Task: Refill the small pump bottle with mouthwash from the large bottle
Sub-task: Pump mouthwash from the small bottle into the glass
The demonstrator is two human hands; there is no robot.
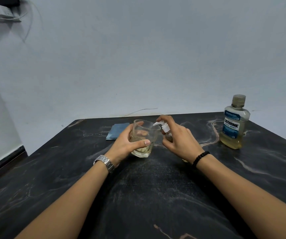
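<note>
Pumping small clear white-pump bottle (pixel 166 131), gripped by right-hand fingers (pixel 169 144), into clear glass tumbler (pixel 143 140) w/ left fingers (pixel 143 143) wrapped round; looks like emptying/testing, next: unscrew pump.

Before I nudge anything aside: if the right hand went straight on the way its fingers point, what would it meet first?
Most likely the glass. The right hand holds the small pump bottle with fingers pointing left, nozzle at the rim. Depth is unclear.

Table (pixel 156 195): black, pale pink-white veining. Wall (pixel 138 57): pale grey-blue. Cloth (pixel 117 131): blue. Large bottle (pixel 234 125): clear, yellowish liquid, blue label with white lettering, grey cap. Pump (pixel 161 125): white. Glass (pixel 144 138): clear, yellowish liquid at bottom. Watch (pixel 105 163): silver. Bracelet (pixel 200 157): black beads.
</note>
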